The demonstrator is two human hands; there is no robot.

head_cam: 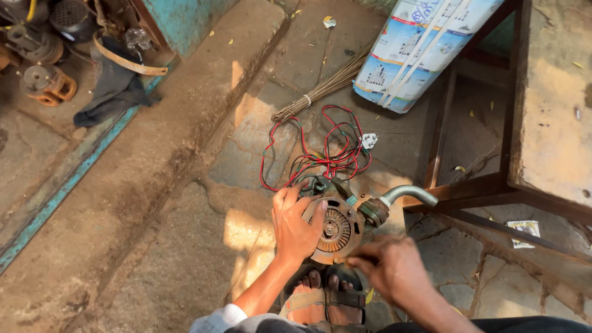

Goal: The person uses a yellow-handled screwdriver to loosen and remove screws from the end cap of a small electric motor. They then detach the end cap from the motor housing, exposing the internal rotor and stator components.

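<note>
At the far left, about ten o'clock, old motor parts (pixel 37 55) lie in a heap beside a dark cloth (pixel 114 86) and a tan strap (pixel 126 61). A teal door edge (pixel 185 21) stands just to the right of them, and a stone step (pixel 185 135) runs diagonally below.

Further right, at the centre, a tangle of red and green wires (pixel 327 151) lies on the stone floor (pixel 154 265), with a white plug (pixel 369 140) at its two o'clock side. A thin broom (pixel 320 89) lies at twelve o'clock from the wires.

Below the wires is a rusty pump motor (pixel 336 228), standing on the floor just in front of two sandalled feet (pixel 327 299). The left hand (pixel 296 225) lies on its nine o'clock side, fingers spread wide and curved over the rim, thumb on the round face. A grey bent pipe (pixel 407 194) leaves the motor at two o'clock.

The right hand (pixel 391 268) is at five o'clock from the motor, touching its lower edge. It is blurred; the fingers look closed narrow, but I cannot tell if they hold something.

At one o'clock a white and blue sack (pixel 419 43) leans, and at the far right stands a worn table (pixel 555 105).
</note>
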